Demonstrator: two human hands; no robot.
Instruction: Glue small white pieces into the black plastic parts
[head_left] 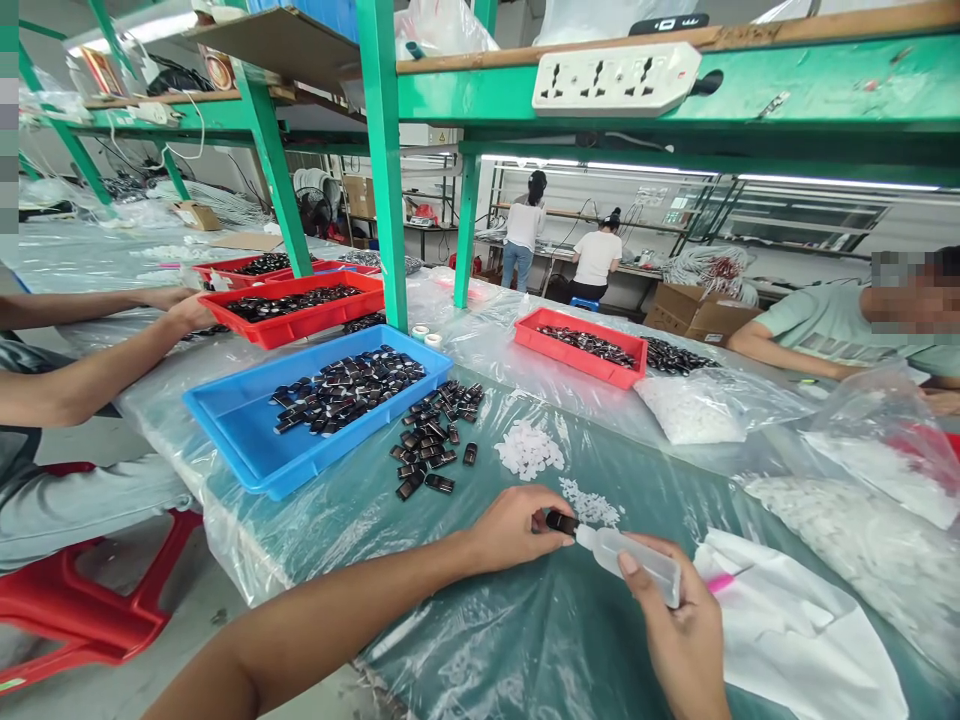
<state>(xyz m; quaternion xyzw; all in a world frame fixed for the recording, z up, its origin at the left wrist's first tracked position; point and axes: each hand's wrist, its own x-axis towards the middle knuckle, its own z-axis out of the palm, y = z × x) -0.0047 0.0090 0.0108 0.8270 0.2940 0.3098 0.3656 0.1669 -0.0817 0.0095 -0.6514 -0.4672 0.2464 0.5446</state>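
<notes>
My left hand (521, 525) pinches a small black plastic casing (561, 522) between thumb and fingers, above the green plastic-covered table. My right hand (675, 610) is wrapped round a translucent squeeze bottle (637, 565). The bottle's nozzle points left and meets the right end of the casing; whether they touch I cannot tell. Just beyond my hands lie a pile of white flat pieces (529, 449) and a smaller heap of tiny white parts (592, 503). Loose black casings (431, 450) are scattered beside the blue tray (247, 465), which holds many more.
A white cloth (802, 630) with a pink-handled tool (720, 582) lies at my right, near bags of white parts (840, 520). Red trays (300, 325) (577, 345) stand farther back. Green shelf posts (382, 180) rise ahead. Co-workers sit at left and right.
</notes>
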